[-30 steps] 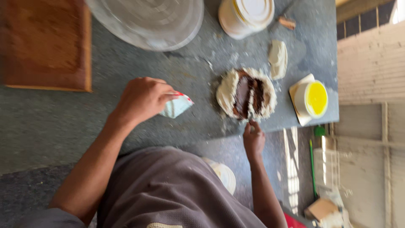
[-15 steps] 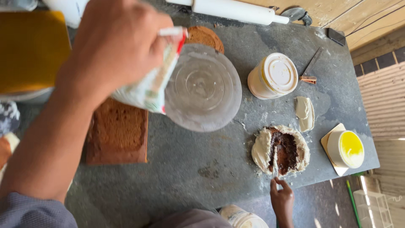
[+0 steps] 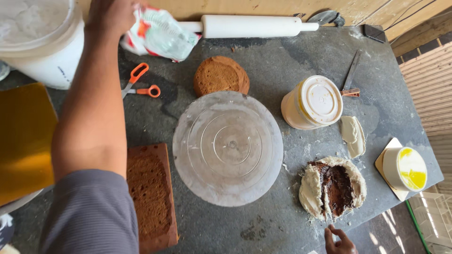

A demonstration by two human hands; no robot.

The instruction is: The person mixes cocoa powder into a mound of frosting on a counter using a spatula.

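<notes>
My left hand reaches to the far side of the grey table and is shut on a crumpled plastic packet with red and white print. The packet hangs beside a white rolling pin and above orange-handled scissors. My right hand shows only partly at the bottom edge, fingers curled, just below a flattened lump of pale dough with a dark chocolate middle. Whether it holds anything is hidden.
A clear round turntable sits mid-table, a round brown cake behind it, a rectangular brown cake to its left. There is also a white bucket, gold board, lidded cream tub, spatula, and small yellow-filled tub.
My left hand has carried the packet from above the turntable farther away, up beside the rolling pin. My right hand stays near the dough at the table's near edge.
</notes>
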